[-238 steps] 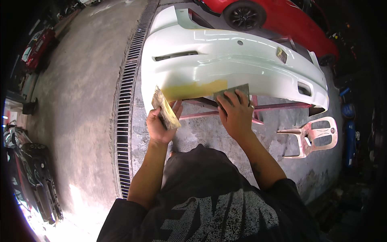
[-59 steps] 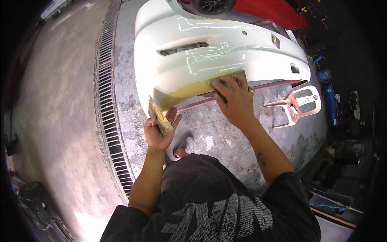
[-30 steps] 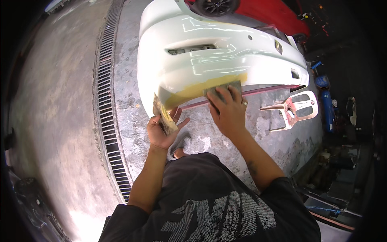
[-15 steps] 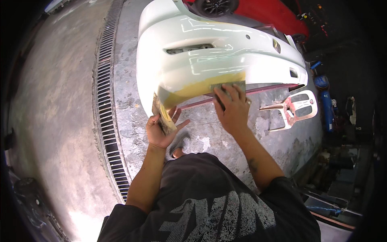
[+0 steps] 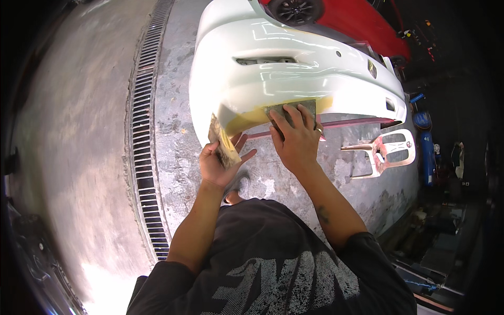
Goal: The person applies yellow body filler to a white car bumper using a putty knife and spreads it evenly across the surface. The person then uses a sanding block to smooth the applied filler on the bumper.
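A white car bumper (image 5: 220,79) lies across the far middle, with a band of yellow filler (image 5: 247,120) along its near edge. My right hand (image 5: 298,144) presses a dark, flat rectangular putty spreader (image 5: 311,107) against that band, fingers laid over its back. To the left, my left hand (image 5: 216,169) grips a small, stained putty board (image 5: 226,147) between thumb and palm. Yellow filler sits on the board's face. The board is tilted up, close to the bumper's near left side; I cannot tell whether they touch.
A white plastic chair (image 5: 375,152), stained reddish, lies at the right. Behind the bumper stands a red car (image 5: 352,26). A metal floor grate (image 5: 143,105) runs along the left. Blue cylinders (image 5: 428,149) stand at the far right.
The spreader in my right hand has moved left along the yellow filler, uncovering filler to its right. The whole view has shifted slightly; my left hand still holds the board.
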### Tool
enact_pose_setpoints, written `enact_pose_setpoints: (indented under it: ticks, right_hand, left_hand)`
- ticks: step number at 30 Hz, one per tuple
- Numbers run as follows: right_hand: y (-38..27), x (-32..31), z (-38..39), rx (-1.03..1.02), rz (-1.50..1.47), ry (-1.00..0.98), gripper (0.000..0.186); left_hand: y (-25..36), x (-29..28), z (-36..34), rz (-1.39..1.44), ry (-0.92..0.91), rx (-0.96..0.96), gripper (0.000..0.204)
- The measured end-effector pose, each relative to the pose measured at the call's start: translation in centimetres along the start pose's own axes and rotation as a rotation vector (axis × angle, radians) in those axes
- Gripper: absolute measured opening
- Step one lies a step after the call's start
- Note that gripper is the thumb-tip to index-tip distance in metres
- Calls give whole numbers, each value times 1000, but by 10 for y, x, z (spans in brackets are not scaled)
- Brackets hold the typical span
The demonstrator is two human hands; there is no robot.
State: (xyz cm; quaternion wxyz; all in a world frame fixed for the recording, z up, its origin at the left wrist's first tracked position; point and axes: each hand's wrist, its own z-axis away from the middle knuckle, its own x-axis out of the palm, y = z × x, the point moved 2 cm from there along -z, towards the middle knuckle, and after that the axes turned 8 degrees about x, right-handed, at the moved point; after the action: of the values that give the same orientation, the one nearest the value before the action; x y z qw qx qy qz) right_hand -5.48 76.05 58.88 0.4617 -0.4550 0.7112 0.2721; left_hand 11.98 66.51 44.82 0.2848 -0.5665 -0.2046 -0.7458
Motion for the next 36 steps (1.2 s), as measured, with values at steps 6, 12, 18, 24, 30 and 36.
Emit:
enact_pose_setpoints:
  ticks: [6, 12, 18, 24, 30, 36]
  right_hand:
    - [-1, -10, 29, -6, 5, 11, 42]
    - [4, -3, -2, 55, 7, 23, 42]
    - [7, -8, 38, 72, 33, -44, 39]
    - [29, -24, -6, 73, -4, 50, 37]
    - [39, -24, -1, 95, -44, -48, 37]
    - [25, -64, 71, 136, -130, -89, 42]
  left_hand:
    - [3, 4, 3, 17, 44, -3, 81]
    - [2, 4, 4, 16, 51, -28, 78]
    - [4, 3, -1, 27, 58, -40, 77]
    - [7, 3, 2, 10, 24, -56, 79]
    - [2, 1, 0, 2, 37, -50, 79]
    - [7, -1, 5, -32, -78, -90, 96]
